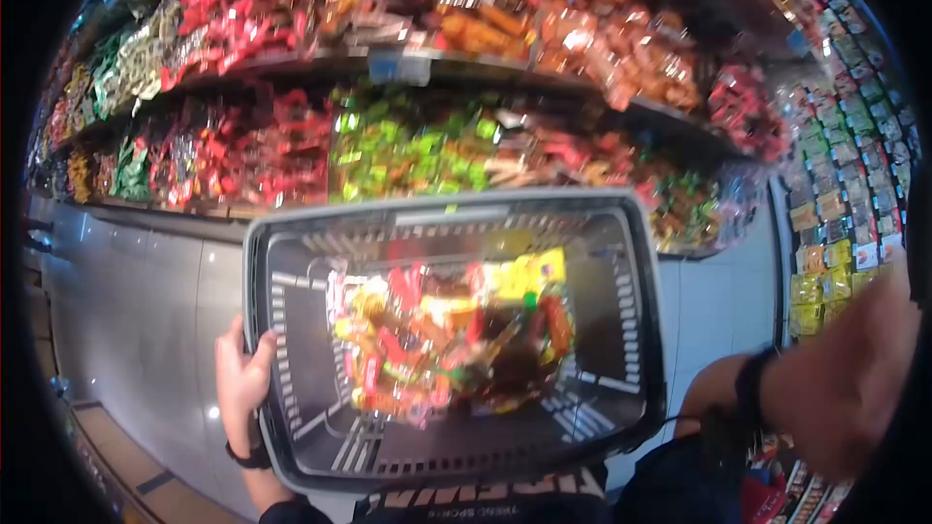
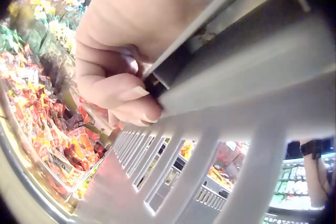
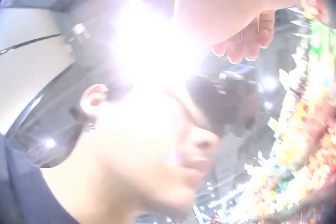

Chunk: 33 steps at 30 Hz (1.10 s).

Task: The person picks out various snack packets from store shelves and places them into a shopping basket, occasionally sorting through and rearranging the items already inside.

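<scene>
A grey plastic shopping basket hangs in front of the body in the head view. My left hand grips its left side, thumb over the rim; in the left wrist view the fingers curl round the rim above the slotted wall. Inside lie many small wrapped snacks, a yellow packet and a dark item with a green top. My right hand is raised at the right, blurred. In the right wrist view its fingers are loosely bent beside the person's head, with nothing visible in them.
Tiered shelves with heaps of red, orange and green wrapped snacks stretch across the front. Racks of hanging packets stand at the right. Pale floor tiles show left of the basket, with cardboard boxes at lower left.
</scene>
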### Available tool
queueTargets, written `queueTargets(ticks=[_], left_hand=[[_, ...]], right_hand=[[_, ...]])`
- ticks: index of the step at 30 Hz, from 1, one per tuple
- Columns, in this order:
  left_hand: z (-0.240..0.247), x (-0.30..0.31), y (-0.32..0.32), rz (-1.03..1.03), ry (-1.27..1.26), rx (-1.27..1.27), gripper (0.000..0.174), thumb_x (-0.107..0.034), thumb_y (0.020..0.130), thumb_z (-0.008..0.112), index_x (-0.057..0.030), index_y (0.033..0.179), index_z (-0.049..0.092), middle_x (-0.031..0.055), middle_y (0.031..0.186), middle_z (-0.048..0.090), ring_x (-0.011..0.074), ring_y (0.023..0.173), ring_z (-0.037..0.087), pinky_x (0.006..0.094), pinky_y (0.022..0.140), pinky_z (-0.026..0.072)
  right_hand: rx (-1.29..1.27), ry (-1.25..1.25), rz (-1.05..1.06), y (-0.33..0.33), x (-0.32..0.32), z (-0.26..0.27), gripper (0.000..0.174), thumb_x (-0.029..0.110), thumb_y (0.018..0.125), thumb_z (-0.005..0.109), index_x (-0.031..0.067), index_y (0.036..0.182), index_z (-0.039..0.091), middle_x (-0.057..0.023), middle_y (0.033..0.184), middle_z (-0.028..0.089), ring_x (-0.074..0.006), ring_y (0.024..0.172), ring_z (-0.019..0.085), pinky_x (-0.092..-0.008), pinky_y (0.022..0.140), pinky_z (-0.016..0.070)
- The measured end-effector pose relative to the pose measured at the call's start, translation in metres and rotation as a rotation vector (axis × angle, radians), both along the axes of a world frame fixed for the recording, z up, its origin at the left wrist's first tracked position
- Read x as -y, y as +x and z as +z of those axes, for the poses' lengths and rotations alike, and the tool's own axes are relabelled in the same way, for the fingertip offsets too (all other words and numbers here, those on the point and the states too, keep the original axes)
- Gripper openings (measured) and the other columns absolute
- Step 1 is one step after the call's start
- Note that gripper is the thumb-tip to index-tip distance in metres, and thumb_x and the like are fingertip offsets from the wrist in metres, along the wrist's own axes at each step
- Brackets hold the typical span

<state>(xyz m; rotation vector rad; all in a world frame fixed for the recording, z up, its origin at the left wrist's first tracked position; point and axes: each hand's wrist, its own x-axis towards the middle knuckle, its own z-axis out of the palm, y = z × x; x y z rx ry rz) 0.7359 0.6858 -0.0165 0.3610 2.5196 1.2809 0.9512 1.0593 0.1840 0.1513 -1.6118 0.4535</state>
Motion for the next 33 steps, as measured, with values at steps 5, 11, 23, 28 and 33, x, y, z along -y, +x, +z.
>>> queueTargets(ticks=[5,11,23,28,33], left_hand=[[0.002,-0.006,0.008,-0.035,-0.045,-0.073,0.022,-0.017,0.092,0.059,0.0029,0.101,0.059,0.003,0.072,0.057,0.0087,0.068,0.049,0.0275,0.063,0.0437],[0.013,-0.004,0.013,-0.054,-0.142,-0.099,0.034,-0.023,0.092,0.06,0.0052,0.111,0.058,0.0143,0.089,0.065,0.0214,0.079,0.063,0.034,0.075,0.0485],[0.105,-0.097,0.019,-1.155,-0.318,-0.781,0.034,-0.021,0.087,0.063,-0.0003,0.114,0.059,0.018,0.106,0.062,0.0354,0.099,0.06,0.0414,0.087,0.0465],[0.014,-0.177,0.011,-1.268,-0.776,-0.353,0.029,-0.028,0.087,0.062,-0.0021,0.101,0.063,0.0195,0.099,0.065,0.0329,0.097,0.062,0.0425,0.084,0.0508],[-0.086,-0.167,0.023,-1.321,-0.808,-0.26,0.029,-0.029,0.084,0.063,-0.0027,0.095,0.066,0.0178,0.09,0.067,0.0323,0.089,0.066,0.0433,0.076,0.0532]], right_hand=[[1.052,-0.498,0.302,-0.087,0.021,-0.146,0.016,0.012,0.086,0.062,-0.0009,0.095,0.064,-0.0018,0.07,0.057,-0.0075,0.068,0.053,-0.0217,0.061,0.0419],[1.855,0.258,0.206,-0.079,0.036,-0.271,0.031,0.025,0.086,0.063,0.0022,0.108,0.062,-0.0177,0.097,0.066,-0.0372,0.09,0.064,-0.0448,0.078,0.0512],[1.702,0.228,0.212,-0.038,0.089,-0.321,0.066,0.038,0.072,0.075,0.0004,0.12,0.05,-0.0179,0.107,0.064,-0.0329,0.106,0.059,-0.0484,0.1,0.0381],[1.708,0.281,0.095,-0.033,0.071,-0.314,0.058,0.035,0.078,0.071,-0.0012,0.119,0.05,-0.017,0.107,0.062,-0.0347,0.104,0.06,-0.0492,0.094,0.039],[1.944,0.179,-0.111,-0.041,0.031,-0.312,0.034,0.03,0.086,0.063,0.0092,0.112,0.06,-0.0139,0.108,0.06,-0.0311,0.105,0.059,-0.0539,0.089,0.038]])
